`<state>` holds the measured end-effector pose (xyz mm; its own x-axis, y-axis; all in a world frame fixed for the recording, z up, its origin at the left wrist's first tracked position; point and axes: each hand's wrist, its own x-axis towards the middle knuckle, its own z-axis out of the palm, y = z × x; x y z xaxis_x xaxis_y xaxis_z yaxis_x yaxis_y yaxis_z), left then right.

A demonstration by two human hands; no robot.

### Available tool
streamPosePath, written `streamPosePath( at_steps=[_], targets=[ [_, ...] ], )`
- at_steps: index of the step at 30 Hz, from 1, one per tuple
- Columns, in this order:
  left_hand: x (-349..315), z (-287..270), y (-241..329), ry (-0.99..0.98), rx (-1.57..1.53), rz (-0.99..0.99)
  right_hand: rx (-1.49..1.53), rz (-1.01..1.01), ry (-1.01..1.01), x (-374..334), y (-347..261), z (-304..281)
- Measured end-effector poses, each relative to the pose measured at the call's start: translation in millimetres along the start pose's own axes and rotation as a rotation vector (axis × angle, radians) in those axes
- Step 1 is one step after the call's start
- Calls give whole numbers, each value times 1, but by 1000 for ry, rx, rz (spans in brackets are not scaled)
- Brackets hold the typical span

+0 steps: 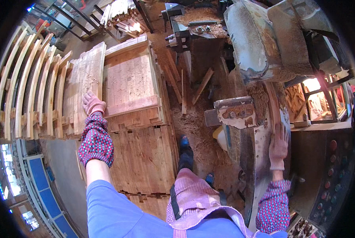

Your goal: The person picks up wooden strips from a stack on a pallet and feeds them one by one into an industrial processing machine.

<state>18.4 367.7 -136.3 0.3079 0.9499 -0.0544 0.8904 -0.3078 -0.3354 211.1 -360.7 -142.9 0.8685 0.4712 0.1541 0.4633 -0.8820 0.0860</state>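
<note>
My left hand [93, 103], in a pinkish knit glove, lies with its fingers spread on the pale wooden boards [82, 75] atop a tall stack at the left. It rests near the edge of one board and grips nothing visible. Over at the right, my right hand [278, 146], gloved the same way, reaches forward along the metal bed [261, 158] of a woodworking machine. Its fingers are stretched out flat against the near end of a narrow wooden strip [273, 105]. The strip runs ahead beside the machine's dusty guard; its far end is hidden.
Several slats [38, 87] lie spaced apart at the far left. A control panel [330, 182] with several buttons stands right of the machine. Loose wood pieces [202, 85] lie on the sawdust-strewn floor between stack and machine. The machine's large hood [249, 39] overhangs the far right.
</note>
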Motion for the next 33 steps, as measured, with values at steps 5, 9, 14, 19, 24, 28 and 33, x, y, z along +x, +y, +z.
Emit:
streamPosePath(
  at_steps=[5, 9, 14, 19, 24, 28, 33],
  targets=[
    [-34, -9, 15, -225, -606, 173, 185, 40, 174, 53, -21, -11],
    [-209, -35, 24, -674, -1760, 199, 1131, 99, -9, 7, -133, -91],
    [-416, -28, 66, -623, -2078, 463, 1388, -193, -398, -102, -196, -115],
    [-553, -44, 101, -1031, -2347, 372, 1174, 12, -137, -217, -123, -117],
    [-574, -41, 117, -1115, -2279, 364, 553, 184, -39, -339, -22, -131],
    [-568, -31, 106, -1149, -2186, 401, 245, 129, 55, -313, 0, -73],
    [-562, -27, 106, -1129, -2084, 392, 63, 3, 127, -128, 28, -24]
  ],
)
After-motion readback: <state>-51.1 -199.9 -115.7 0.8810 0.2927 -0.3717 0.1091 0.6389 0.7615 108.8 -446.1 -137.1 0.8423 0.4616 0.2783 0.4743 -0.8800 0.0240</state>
